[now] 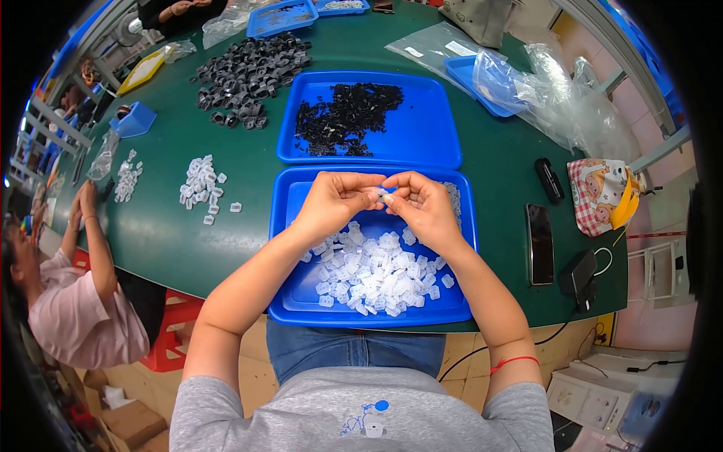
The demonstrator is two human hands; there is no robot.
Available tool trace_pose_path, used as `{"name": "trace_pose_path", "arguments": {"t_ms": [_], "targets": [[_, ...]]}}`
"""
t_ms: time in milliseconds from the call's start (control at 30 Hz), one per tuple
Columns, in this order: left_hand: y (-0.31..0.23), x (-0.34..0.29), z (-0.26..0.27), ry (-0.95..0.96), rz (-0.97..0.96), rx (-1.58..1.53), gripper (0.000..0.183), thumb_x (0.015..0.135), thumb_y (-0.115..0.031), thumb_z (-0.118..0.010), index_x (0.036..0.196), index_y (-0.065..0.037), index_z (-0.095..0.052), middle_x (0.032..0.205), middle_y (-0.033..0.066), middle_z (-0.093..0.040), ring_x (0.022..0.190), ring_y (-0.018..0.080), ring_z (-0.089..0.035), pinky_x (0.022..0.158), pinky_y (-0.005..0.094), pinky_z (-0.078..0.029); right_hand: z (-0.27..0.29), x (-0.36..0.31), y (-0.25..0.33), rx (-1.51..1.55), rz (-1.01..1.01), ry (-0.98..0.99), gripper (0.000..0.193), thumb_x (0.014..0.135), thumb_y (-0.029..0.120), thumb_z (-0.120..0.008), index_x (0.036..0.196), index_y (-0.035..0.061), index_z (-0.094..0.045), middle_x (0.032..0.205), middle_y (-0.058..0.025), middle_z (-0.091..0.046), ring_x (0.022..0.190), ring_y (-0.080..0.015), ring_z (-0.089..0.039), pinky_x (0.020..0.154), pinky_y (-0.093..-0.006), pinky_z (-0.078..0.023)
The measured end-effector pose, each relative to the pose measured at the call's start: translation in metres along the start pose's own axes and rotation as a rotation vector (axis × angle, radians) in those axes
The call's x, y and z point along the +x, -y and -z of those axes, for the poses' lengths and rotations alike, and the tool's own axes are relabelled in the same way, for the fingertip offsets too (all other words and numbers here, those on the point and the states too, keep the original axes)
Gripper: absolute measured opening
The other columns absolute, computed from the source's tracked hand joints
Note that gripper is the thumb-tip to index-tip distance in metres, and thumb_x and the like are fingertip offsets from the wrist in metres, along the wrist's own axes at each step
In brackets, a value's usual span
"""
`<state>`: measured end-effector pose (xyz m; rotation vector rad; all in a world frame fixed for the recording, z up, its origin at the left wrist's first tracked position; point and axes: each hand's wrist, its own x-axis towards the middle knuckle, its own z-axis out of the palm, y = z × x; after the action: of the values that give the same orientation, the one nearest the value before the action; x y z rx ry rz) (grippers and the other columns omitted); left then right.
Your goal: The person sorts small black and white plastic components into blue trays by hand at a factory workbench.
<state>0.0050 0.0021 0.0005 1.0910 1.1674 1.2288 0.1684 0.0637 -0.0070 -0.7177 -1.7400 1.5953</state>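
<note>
Over the near blue tray [277,301], my left hand [337,200] and my right hand [426,212] meet fingertip to fingertip. Both are closed in a pinch on one small whitish plastic piece [384,193], mostly covered by my fingers. Below my wrists, the tray holds a heap of small translucent white plastic pieces [376,271]. More small parts [453,197] lie along its right side, partly behind my right hand. Just beyond stands a second blue tray [429,113] with many tiny black parts [346,113].
Dark grey ring-like parts [252,71] are piled at the far left; white pieces [200,182] lie nearer. On the right are a phone [540,245], a black charger box [578,273], a patterned pouch [599,192] and clear plastic bags [557,98]. A co-worker [83,301] sits at left.
</note>
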Motion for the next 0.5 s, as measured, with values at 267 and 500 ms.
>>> {"name": "trace_pose_path", "arguments": {"t_ms": [267,500], "targets": [[0.0004,0.0002,-0.0012,-0.011,0.009,0.002,0.029,0.081,-0.003,-0.058,0.107,0.008,-0.054,0.091,0.014,-0.063,0.08,0.0135,-0.062,0.074,0.023,-0.05,-0.0015,0.0001,-0.0008,-0.032,-0.002,-0.02,0.011,0.08,0.003,-0.058,0.089,-0.0035,-0.057,0.079,-0.0098,-0.063,0.071,-0.0115,-0.06,0.064,-0.0214,-0.049],[-0.0025,-0.0012,-0.0024,-0.003,0.01,0.014,0.028,0.08,-0.003,-0.059,0.106,0.008,-0.055,0.091,0.0145,-0.063,0.082,0.0149,-0.062,0.075,0.0233,-0.05,0.0,0.0012,-0.0056,-0.146,0.056,-0.007,0.01,0.081,0.003,-0.059,0.089,-0.0026,-0.056,0.081,-0.009,-0.062,0.074,-0.012,-0.06,0.065,-0.0224,-0.049]]}}
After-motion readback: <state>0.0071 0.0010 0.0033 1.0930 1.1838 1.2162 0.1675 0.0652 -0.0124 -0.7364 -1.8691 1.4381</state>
